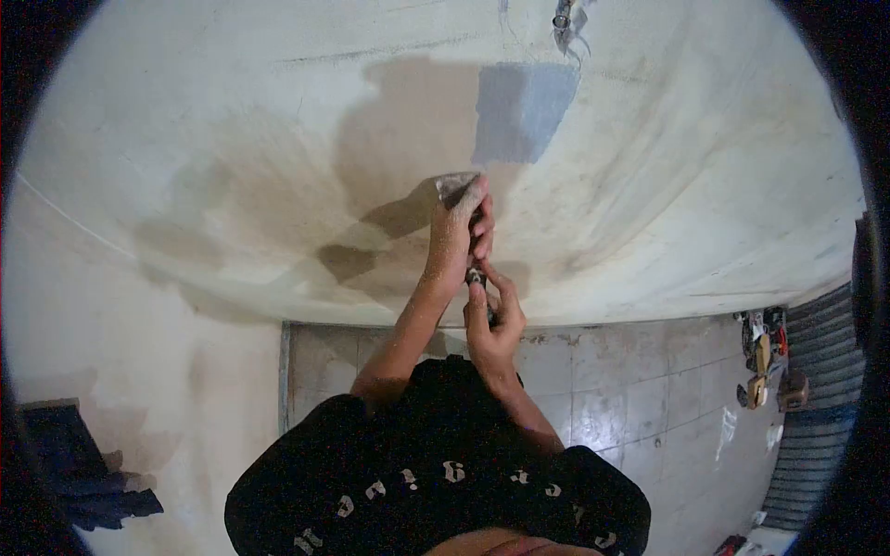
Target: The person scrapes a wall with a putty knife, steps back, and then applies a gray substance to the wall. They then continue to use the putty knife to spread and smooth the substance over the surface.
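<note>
Against the wall (232,185), left hand (456,236) and right hand (493,326) grip a plaster-caked scraper (453,184).

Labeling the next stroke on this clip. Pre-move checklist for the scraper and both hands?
1. Left hand gripping the scraper just behind the blade: ok.
2. Right hand closed on the handle end: ok.
3. Blade against the wall: ok.
4. Filler loaded on the blade: cannot tell.
5. Grey patch just beyond the blade edge: ok.
6. Wire stub well away from both hands: ok.
</note>
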{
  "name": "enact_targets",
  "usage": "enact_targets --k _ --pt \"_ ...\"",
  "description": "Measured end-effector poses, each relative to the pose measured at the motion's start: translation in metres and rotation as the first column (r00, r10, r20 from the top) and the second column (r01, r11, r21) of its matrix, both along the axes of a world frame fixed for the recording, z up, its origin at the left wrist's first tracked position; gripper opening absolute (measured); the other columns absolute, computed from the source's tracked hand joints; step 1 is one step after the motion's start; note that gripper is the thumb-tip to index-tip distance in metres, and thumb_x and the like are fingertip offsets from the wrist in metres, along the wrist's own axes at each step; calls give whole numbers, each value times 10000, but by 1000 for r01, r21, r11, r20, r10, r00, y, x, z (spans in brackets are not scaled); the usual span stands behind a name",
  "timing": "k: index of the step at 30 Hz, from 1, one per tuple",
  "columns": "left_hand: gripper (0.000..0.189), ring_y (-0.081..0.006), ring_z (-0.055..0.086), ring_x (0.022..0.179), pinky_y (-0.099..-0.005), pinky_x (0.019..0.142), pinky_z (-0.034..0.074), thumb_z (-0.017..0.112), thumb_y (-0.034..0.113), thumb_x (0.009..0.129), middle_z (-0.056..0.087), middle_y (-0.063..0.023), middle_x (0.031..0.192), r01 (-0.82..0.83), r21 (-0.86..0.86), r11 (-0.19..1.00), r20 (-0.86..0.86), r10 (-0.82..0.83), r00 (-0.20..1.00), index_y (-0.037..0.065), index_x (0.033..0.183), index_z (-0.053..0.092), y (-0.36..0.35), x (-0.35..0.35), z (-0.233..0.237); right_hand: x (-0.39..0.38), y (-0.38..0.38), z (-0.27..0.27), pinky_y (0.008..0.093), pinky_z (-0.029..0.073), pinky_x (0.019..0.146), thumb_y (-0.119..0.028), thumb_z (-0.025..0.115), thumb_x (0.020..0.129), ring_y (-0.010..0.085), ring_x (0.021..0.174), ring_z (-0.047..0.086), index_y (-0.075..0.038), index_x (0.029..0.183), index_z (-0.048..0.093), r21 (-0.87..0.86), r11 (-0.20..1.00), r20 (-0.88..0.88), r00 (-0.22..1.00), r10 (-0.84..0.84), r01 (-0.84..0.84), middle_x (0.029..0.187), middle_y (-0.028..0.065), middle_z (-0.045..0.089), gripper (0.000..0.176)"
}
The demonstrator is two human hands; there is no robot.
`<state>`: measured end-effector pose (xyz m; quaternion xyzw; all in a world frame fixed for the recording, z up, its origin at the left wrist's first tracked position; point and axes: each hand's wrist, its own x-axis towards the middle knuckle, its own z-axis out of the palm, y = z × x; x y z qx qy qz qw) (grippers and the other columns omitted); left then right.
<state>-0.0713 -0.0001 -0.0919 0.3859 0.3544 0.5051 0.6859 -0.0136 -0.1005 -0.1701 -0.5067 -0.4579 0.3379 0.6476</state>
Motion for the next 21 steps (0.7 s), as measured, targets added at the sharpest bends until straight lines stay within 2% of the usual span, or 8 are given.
enact_targets --k 1,2,4,8,11,13,16,21 --pt "370 -83 357 346 -243 345 276 574 403 924 359 49 498 6 -11 1000 27 -6 1000 119 710 473 3 0 -2 0 -1 -5 262 433 724 -77 554 955 121 864 544 30 1259 530 10 1000 14 1000 -1 1 1022 116 599 324" --pt "372 -84 353 342 -245 344 278 577 404 923 357 50 496 14 -33 999 56 -12 998 118 708 472 2 0 1 -1 0 -7 224 368 600 -92 550 964 69 702 480 19 1271 520 62 998 38 999 -18 16 855 45 571 327" --pt "375 -88 347 332 -251 344 282 587 397 921 358 50 487 14 -95 995 82 -7 997 114 701 474 -1 1 0 -1 -5 -9 188 297 472 -106 544 974 16 535 412 7 1282 509 85 996 65 997 -30 25 677 -28 538 330" --pt "379 -86 354 330 -249 343 287 594 394 919 363 48 485 35 -48 998 93 -30 995 108 699 478 3 0 -5 0 -5 -10 192 271 461 -102 536 977 14 514 395 10 1283 504 86 996 119 992 -43 32 638 -36 518 327" --pt "380 -85 360 330 -247 337 285 598 389 918 363 44 483 64 37 997 101 -68 993 103 698 478 13 3 9 0 14 -3 191 265 459 -101 535 977 14 508 393 16 1288 498 149 987 85 993 -76 63 620 -43 510 334" --pt "381 -86 360 328 -247 331 283 600 383 918 362 41 482 88 63 994 101 -94 990 99 695 475 10 4 23 -3 2 -1 191 265 458 -100 535 977 13 509 394 20 1288 495 124 990 65 994 -82 74 613 -47 507 336" --pt "377 -86 358 327 -245 331 274 602 379 914 370 40 480 50 -7 999 73 -49 996 98 695 480 4 2 -2 -3 -1 -9 189 270 457 -98 533 978 9 513 398 22 1280 497 105 992 102 992 -81 70 604 -52 503 327" --pt "361 -84 346 323 -248 325 263 589 361 920 360 41 477 31 -16 999 98 -30 995 104 693 475 2 6 5 -1 -7 -3 185 274 456 -104 537 977 5 510 402 22 1268 508 67 996 85 994 -61 56 604 -56 503 319"
